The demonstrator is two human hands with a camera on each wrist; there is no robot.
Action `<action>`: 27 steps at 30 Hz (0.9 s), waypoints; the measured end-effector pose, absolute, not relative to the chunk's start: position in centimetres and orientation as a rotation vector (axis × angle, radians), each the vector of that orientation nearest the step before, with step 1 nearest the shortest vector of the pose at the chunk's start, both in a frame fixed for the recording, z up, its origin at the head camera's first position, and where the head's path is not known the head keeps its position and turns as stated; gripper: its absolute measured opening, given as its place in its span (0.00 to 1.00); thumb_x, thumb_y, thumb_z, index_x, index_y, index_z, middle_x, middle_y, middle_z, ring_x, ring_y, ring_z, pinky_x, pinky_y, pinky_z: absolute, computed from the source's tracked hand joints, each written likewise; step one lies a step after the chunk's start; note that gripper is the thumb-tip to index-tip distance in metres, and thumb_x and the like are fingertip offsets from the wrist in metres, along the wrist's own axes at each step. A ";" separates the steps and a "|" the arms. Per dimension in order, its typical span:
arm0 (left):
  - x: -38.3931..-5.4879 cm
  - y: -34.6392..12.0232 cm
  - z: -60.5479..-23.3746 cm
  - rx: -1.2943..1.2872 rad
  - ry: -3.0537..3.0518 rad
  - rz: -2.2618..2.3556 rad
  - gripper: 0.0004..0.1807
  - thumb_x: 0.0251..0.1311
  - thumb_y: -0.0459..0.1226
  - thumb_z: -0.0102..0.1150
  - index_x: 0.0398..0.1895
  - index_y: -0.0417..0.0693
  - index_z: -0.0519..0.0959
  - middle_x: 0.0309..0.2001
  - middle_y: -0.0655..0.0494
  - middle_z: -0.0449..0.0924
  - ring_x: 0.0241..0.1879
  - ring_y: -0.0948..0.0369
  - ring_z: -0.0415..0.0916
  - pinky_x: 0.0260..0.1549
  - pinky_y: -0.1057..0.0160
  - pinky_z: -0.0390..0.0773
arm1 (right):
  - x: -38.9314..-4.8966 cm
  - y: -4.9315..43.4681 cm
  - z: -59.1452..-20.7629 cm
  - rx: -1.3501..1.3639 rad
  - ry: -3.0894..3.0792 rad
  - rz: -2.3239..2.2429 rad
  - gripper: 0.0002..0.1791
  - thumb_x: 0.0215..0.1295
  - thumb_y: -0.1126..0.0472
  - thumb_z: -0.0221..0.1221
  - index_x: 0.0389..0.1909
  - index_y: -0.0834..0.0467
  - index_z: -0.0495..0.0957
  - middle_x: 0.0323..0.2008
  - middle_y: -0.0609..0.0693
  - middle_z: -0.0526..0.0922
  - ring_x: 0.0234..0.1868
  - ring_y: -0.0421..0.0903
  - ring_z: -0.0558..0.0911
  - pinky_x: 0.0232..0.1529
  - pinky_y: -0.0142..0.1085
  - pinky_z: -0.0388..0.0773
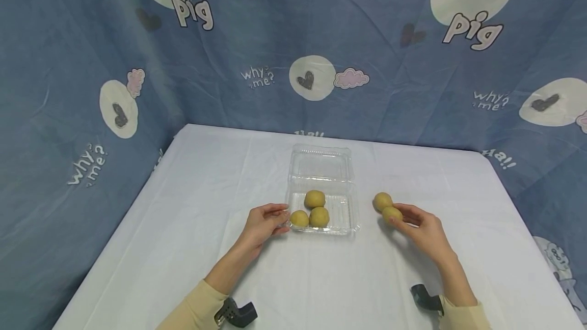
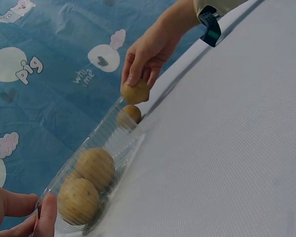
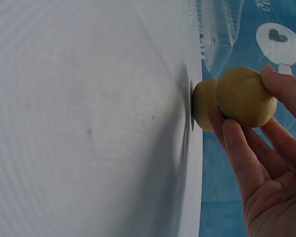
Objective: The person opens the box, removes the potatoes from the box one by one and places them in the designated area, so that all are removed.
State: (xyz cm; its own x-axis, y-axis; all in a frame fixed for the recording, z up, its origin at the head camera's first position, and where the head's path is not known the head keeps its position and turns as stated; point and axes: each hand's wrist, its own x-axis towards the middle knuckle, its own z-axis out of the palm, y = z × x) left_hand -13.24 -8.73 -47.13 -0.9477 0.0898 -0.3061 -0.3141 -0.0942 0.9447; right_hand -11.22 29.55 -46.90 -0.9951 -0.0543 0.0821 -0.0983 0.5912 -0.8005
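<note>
A clear plastic clamshell box (image 1: 339, 213) lies with its lid (image 1: 321, 163) folded back on the table. Three yellow potatoes sit in its base: one at the back (image 1: 314, 199), one at the front left (image 1: 299, 218) and one in front (image 1: 319, 217). My left hand (image 1: 266, 224) pinches the box's left rim between thumb and fingers, as the left wrist view also shows. To the right of the box, my right hand (image 1: 424, 230) holds a potato (image 3: 246, 97) by its fingertips, raised off the table. Another potato (image 1: 382, 201) rests on the table just behind it.
A white cloth covers the table (image 1: 206, 177). Blue printed curtain (image 1: 257, 24) hangs along the back and both sides. Each wrist carries a dark strapped device, one on the left (image 1: 236, 312) and one on the right (image 1: 426, 298).
</note>
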 end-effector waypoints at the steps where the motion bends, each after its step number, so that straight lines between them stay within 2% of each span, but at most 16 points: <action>1: -13.3 -8.7 -47.1 -0.249 1.905 2.126 0.18 0.62 0.29 0.62 0.54 0.28 0.75 0.41 0.45 0.76 0.36 0.60 0.79 0.38 0.61 0.86 | -11.2 29.6 -46.9 0.131 -2.759 1.391 0.25 0.63 0.53 0.66 0.56 0.62 0.78 0.52 0.59 0.81 0.50 0.56 0.82 0.46 0.19 0.76; 27: -13.2 -8.9 -47.2 -0.244 1.897 2.133 0.18 0.62 0.29 0.63 0.54 0.29 0.76 0.41 0.45 0.76 0.37 0.59 0.79 0.38 0.61 0.86 | -11.4 30.4 -46.7 0.104 -2.780 1.365 0.26 0.65 0.51 0.64 0.58 0.62 0.77 0.53 0.60 0.81 0.51 0.57 0.81 0.47 0.17 0.72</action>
State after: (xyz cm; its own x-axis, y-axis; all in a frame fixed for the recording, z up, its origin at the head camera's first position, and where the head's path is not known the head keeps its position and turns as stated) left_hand -13.22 -8.86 -47.21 -0.9478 0.0926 -0.3051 -0.3139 -0.1017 0.9440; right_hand -11.38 30.42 -46.71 -0.9968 -0.0414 0.0682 -0.0793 0.6101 -0.7884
